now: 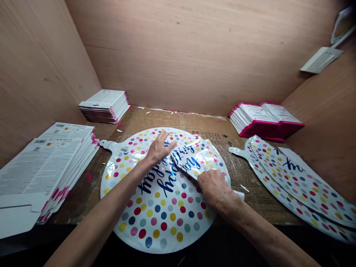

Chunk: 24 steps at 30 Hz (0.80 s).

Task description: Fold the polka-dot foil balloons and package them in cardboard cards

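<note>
A flat, round foil balloon (164, 233) with coloured dots and blue "happy birthday" lettering lies in front of me, its lower part reaching past the table edge. On its right upper side is a folded foil balloon (211, 152) with the same print; I cannot tell where its layers end. My right hand (213, 187) is closed around the lower edge of this folded piece. My left hand (161, 148) is over the lettering, fingers stretched out and slightly blurred; whether it touches the foil is unclear. A tail (107, 144) sticks out at the left.
Several more dotted foil balloons (306, 185) lie overlapped at the right. Printed card packets stand in a left front stack (55, 159), a back left stack (107, 104) and a pink-edged stack (264, 118). Cardboard (178, 116) covers the table; wooden walls (178, 55) enclose it.
</note>
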### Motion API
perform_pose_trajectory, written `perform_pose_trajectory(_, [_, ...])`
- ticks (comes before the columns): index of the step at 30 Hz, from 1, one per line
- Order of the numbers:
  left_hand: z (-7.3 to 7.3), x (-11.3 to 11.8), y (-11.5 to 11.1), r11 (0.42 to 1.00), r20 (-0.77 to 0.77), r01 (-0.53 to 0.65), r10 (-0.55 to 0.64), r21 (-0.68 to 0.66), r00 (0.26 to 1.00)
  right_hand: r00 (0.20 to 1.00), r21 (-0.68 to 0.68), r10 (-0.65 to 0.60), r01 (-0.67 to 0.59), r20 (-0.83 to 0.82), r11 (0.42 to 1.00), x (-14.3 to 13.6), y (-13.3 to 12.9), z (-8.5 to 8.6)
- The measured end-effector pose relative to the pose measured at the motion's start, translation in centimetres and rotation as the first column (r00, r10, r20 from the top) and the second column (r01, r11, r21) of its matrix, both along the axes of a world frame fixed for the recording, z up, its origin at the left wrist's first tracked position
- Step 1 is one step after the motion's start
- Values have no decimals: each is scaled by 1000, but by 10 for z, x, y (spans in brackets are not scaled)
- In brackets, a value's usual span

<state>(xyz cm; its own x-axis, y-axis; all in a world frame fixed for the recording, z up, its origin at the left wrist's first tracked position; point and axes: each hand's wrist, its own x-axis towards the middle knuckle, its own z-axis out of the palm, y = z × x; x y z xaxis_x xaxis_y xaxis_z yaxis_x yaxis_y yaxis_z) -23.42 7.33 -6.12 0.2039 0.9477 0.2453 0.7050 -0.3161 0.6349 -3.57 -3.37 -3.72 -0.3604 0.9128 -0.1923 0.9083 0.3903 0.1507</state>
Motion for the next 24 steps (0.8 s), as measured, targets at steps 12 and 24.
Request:
perform_pose_trajectory(12, [-40,-73,-133,948,-21,189,-190,255,982,618,203,476,-460,-626,865,13,-29,-24])
perform_pose_trajectory(24, [-42,-111,-166,961,-204,175,-131,212,970,612,280,601,-542,-513,792,-21,-3,-49])
